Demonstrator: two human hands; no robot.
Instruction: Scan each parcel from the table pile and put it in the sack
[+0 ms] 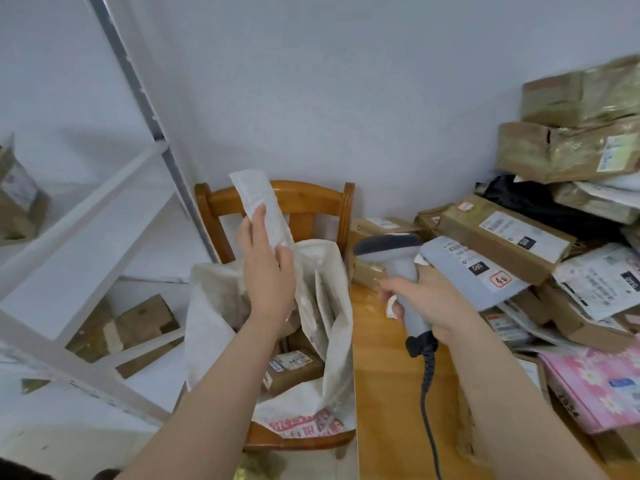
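My left hand [266, 268] grips a flat white parcel [258, 202] and holds it upright above the open white sack [207, 306]. The sack sits on a wooden chair and holds several parcels, among them a brown box [294, 368]. My right hand [429, 303] grips a grey barcode scanner [398, 268] by its handle over the wooden table [384, 393]; its coiled cable hangs down. A grey mailer bag [474, 268] lies just behind the scanner at the edge of the parcel pile [540, 244].
The wooden chair [311, 199] stands against the wall, left of the table. A white metal shelf rack [86, 237] with cardboard boxes fills the left side. A pink flowered box [595, 386] lies on the table at the right.
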